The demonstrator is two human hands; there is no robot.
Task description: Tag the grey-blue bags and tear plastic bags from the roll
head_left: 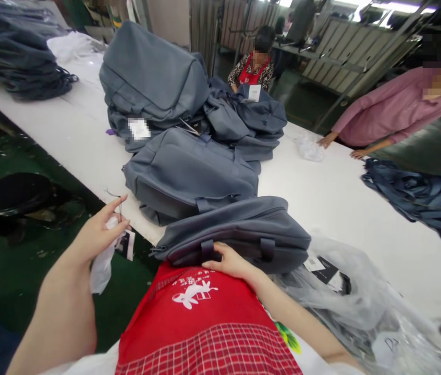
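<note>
While right hand point(231, 261) grips grey bag point(244, 229), fingertips hidden; left hand point(101, 232) pinches white cloth point(103, 263) w/ tag point(127, 245).

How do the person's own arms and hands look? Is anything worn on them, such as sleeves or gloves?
Both forearms are bare: no sleeves reach them in view. The left hand and the right hand wear no gloves, and no rings, watch or bracelet show. On the body, the person wears a red apron with a white printed figure and a checked band of red and white, over a white garment.
</note>
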